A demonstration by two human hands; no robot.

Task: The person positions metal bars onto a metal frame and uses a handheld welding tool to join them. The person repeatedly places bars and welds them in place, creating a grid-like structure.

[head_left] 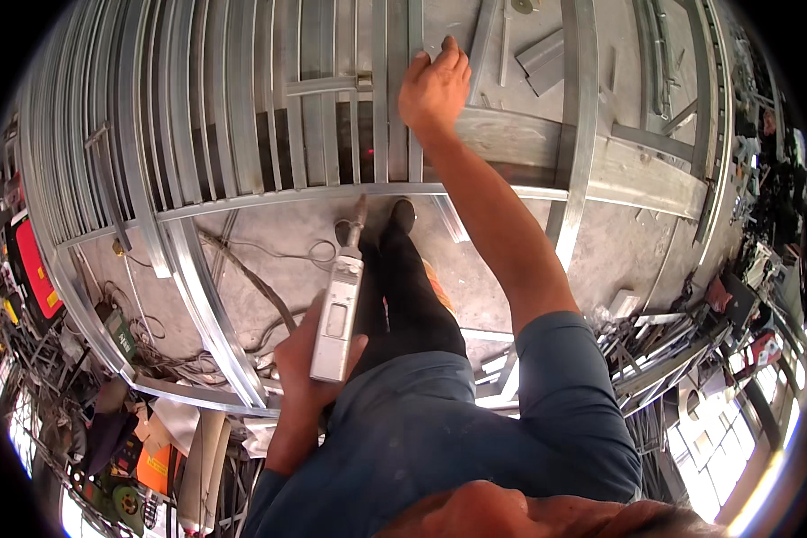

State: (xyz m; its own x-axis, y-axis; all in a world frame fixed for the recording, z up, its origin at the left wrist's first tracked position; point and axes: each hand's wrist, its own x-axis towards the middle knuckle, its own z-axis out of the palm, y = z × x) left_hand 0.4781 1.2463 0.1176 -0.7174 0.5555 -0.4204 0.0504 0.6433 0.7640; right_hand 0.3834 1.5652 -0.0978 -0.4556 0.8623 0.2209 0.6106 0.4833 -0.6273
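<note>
Left hand (298, 363) wrapped round grey handheld tool (337, 309) before my waist; most fingers hidden behind its body. Nozzle (358, 229) pointed at front rail (278, 199); contact hard to judge. Right hand (435, 90) above metal bars (233, 117), fingers bent; palm side hidden, could not tell whether it gripped anything. Dark hose (253, 280) dropped from sight near left hand. Bar tops cut off at upper rim. Narrow slots between bars; wider room over concrete floor (619, 255) beside legs.
</note>
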